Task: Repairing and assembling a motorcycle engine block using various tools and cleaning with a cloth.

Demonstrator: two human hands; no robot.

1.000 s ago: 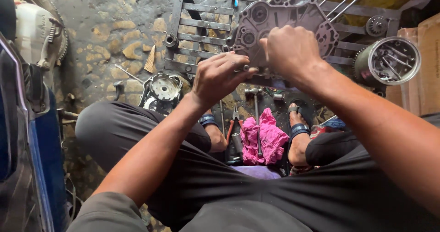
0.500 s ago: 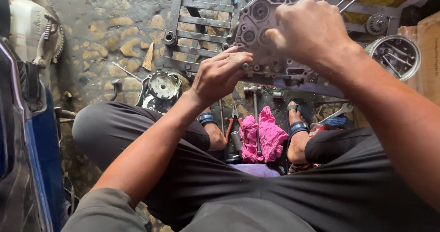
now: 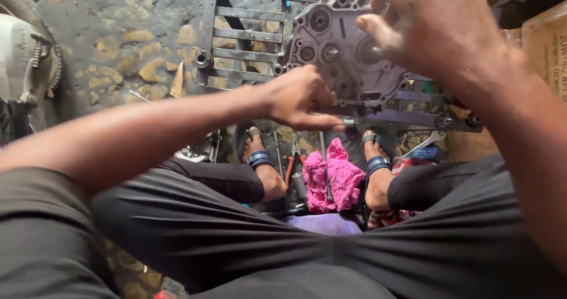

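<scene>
The engine case (image 3: 348, 57) stands ahead of us on the steel frame (image 3: 248, 36), its flat face toward us. Our right hand (image 3: 440, 30) grips its upper right edge; our left hand (image 3: 298, 98), fingers pinched together, touches its lower left corner.

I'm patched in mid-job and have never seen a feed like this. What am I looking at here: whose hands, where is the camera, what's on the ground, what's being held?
There is no machine arm: the camera sits on a person's head and looks down over their lap and sandalled feet. The right hand grips the top of a grey metal engine casing that stands on a metal grate. The left hand touches the casing's lower edge, fingers pinched at a small fitting there. On the stone ground between the feet lie a pink rag and pliers with red handles.
</scene>
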